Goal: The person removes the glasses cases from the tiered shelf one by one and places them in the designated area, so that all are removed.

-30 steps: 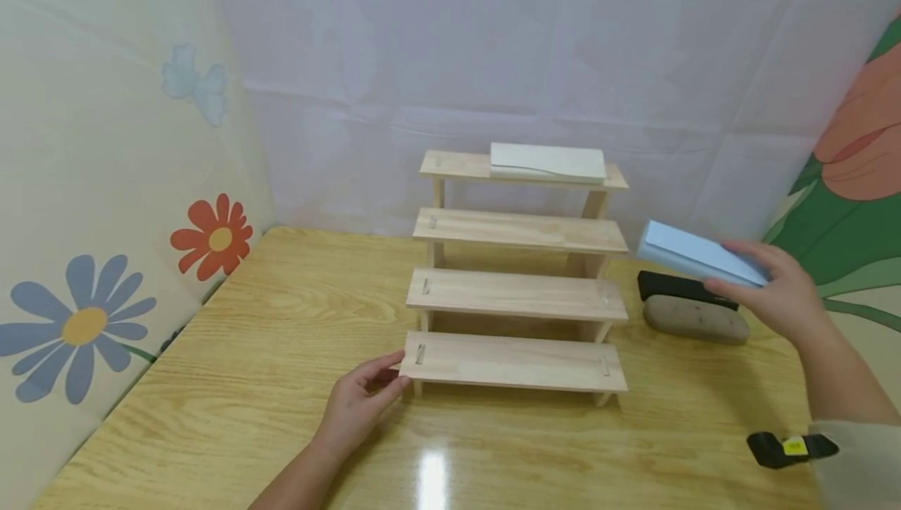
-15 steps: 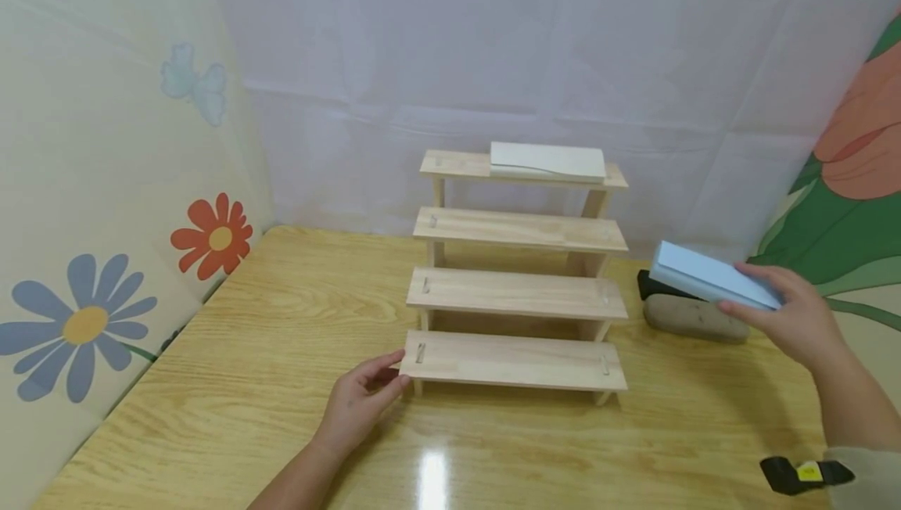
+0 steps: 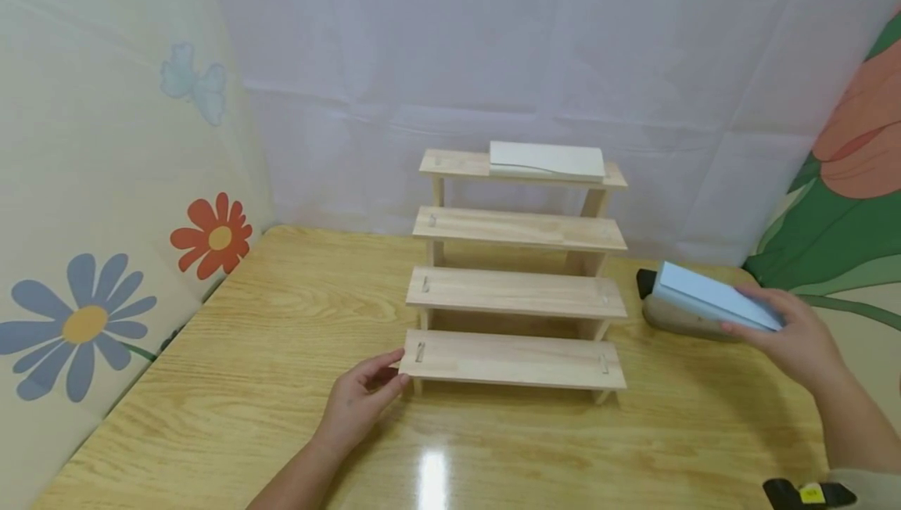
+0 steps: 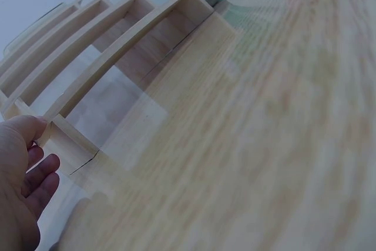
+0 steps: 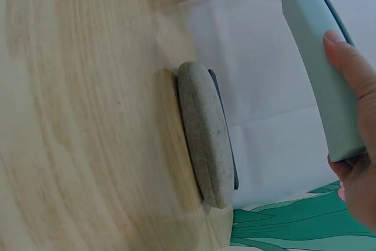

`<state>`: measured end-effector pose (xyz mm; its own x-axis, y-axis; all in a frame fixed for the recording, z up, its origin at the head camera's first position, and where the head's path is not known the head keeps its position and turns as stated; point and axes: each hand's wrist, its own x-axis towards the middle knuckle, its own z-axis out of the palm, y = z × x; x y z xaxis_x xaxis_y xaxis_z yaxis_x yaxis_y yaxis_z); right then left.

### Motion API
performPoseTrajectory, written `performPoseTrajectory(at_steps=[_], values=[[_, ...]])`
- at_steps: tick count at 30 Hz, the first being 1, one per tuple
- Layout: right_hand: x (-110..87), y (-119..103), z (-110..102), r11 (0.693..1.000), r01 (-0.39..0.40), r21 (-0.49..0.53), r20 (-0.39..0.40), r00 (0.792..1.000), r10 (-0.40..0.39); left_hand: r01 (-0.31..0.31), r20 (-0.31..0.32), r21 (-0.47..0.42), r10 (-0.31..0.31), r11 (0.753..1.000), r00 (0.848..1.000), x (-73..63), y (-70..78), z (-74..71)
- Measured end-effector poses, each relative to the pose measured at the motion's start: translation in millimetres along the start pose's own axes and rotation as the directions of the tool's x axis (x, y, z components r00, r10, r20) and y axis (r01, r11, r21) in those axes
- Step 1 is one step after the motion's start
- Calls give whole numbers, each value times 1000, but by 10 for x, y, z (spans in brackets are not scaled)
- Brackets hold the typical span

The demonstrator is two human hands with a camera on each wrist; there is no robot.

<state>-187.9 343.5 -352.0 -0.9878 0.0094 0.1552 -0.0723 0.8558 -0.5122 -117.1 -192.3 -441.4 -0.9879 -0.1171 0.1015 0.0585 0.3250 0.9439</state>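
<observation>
A four-step wooden display stand [image 3: 514,357] stands on the table. At the left end of its lowest step, my left hand [image 3: 362,396] pinches the edge between thumb and fingers; the left wrist view shows the thumb [image 4: 26,127] at the board's corner. My right hand [image 3: 791,334] grips the right end of a light blue glasses case [image 3: 711,297], held in the air right of the stand. Below it lie a grey-brown fabric glasses case [image 5: 205,133] and a black case [image 3: 644,283], both partly hidden by the blue one in the head view.
A white glasses case [image 3: 545,160] lies on the top step, toward its right. Behind the table [image 3: 281,322] hangs a pale cloth [image 3: 521,41]. Flower-printed panels [image 3: 91,181] flank the left and right sides.
My right hand has lowered the light blue glasses case and shifted it slightly right, so it now overlaps the two cases below. My left hand has stayed at the stand.
</observation>
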Motion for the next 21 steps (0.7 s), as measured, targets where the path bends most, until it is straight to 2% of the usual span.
performPoseTrajectory(at_steps=[8,21], values=[[-79,113,101,999,44,12,-21,999,-43,11,-5,10,-11,1000,1000,7,-3,5],[-229,291,314,998,45,40,-58,997,-42,27,-2,2,-27,1000,1000,16,-12,7]])
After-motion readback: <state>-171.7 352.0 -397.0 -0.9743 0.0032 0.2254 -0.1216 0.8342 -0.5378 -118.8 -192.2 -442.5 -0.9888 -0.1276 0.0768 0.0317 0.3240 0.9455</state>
